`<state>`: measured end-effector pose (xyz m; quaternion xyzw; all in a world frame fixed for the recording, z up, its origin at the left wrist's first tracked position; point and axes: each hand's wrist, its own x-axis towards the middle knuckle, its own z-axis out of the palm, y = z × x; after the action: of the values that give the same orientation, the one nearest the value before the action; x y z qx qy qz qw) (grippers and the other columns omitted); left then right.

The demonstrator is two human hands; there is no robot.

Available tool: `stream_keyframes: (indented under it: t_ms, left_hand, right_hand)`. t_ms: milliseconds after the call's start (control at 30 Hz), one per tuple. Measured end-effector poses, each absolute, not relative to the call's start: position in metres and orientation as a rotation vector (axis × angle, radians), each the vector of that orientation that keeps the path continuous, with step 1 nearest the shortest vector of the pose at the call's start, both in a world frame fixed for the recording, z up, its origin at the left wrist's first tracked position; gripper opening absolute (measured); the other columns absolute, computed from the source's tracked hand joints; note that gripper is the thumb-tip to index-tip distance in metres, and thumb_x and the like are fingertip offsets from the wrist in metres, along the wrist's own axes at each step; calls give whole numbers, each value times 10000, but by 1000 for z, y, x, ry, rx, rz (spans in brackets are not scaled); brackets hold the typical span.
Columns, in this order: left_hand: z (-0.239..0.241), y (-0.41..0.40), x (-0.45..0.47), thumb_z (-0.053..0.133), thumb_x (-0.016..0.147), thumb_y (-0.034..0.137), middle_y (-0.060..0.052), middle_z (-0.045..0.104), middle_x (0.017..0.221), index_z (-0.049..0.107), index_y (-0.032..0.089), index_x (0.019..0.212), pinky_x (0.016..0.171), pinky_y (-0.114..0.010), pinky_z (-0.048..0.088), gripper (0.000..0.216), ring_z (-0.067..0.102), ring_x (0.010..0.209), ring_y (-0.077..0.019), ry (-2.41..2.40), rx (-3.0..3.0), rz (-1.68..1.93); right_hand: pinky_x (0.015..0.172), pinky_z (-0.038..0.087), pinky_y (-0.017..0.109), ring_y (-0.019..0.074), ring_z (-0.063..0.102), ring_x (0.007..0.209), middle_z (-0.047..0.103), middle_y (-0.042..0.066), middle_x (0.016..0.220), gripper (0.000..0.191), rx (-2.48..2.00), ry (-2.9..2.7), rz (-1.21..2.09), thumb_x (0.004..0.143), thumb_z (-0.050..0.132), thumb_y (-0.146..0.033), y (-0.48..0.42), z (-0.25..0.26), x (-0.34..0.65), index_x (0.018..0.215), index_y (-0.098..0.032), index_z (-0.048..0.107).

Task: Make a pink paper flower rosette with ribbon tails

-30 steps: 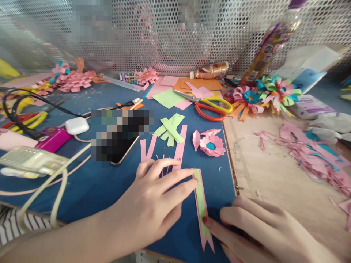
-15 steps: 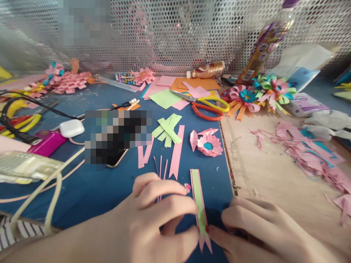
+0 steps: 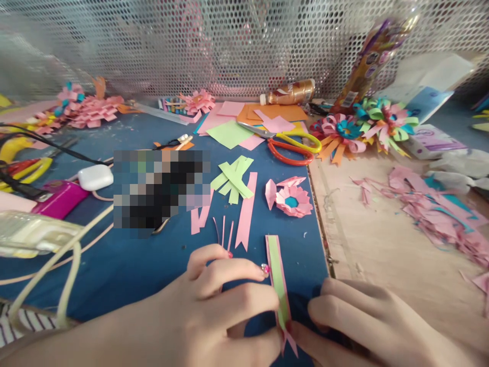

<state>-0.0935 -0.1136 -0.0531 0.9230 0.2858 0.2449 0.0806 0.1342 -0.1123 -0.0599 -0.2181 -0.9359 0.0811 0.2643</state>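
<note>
A green paper strip glued on a wider pink strip (image 3: 275, 270) lies on the blue mat (image 3: 153, 265) near the front edge. My left hand (image 3: 221, 306) has its fingers curled and pinches the strip's left edge. From the right, my right hand (image 3: 359, 321) presses its fingertips on the lower notched end. Both hands are closed on the strip. Beyond them lie loose pink strips (image 3: 246, 211), crossed green strips (image 3: 234, 178) and a small pink paper flower (image 3: 292, 199) with a blue centre.
Orange and yellow scissors (image 3: 290, 145), coloured paper sheets (image 3: 244, 127), a glitter bottle (image 3: 290, 94) and finished paper flowers (image 3: 367, 125) lie at the back before a mesh wall. A blurred phone (image 3: 160, 191), earbud case (image 3: 95, 177) and cables sit left. Pink scraps (image 3: 431, 209) cover the wooden board right.
My left hand's flat fingers have curled into a pinch on the strip's left edge. The right hand has stayed on the lower end. The camera has dipped slightly.
</note>
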Motion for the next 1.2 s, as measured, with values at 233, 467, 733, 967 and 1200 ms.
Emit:
stream_keyframes:
  t_ms: [233, 467, 733, 967, 1200]
  left_hand:
    - [-51, -111, -95, 651, 700, 104, 80, 590, 783, 648, 321, 840, 926, -312, 296, 258, 463, 880, -122, 818, 2812, 662]
    - [-50, -110, -94, 646, 733, 182, 51, 511, 652, 641, 304, 864, 935, -337, 292, 179, 469, 793, -125, 792, 2788, 658]
    - [-48, -109, -91, 641, 746, 218, 43, 511, 649, 652, 320, 827, 851, -306, 340, 130, 467, 773, -128, 835, 2760, 656]
    - [-50, -104, -92, 639, 744, 204, 74, 524, 653, 647, 348, 779, 809, -262, 345, 149, 474, 783, -102, 829, 2805, 677]
    - [-50, -103, -95, 603, 775, 326, 72, 628, 797, 662, 345, 828, 789, -283, 362, 82, 489, 881, -132, 768, 2800, 655]
  right_hand:
    - [417, 266, 232, 81, 394, 536, 478, -19, 626, 121, -628, -2513, 314, 799, 555, -150, -112, -63, 136, 680, -169, 565]
    - [435, 305, 214, 80, 392, 533, 414, -23, 595, 200, -834, -2530, 408, 841, 471, -161, -114, -59, 133, 662, -168, 559]
    - [489, 344, 208, 92, 428, 580, 470, 3, 657, 233, -994, -2398, 528, 849, 433, -121, -118, -63, 126, 705, -186, 605]
    - [476, 361, 214, 108, 428, 580, 448, 22, 671, 226, -1015, -2456, 543, 817, 417, -97, -102, -52, 121, 788, -173, 628]
    - [458, 371, 217, 98, 425, 547, 438, 28, 662, 225, -958, -2450, 536, 795, 431, -109, -91, -46, 120, 613, -149, 557]
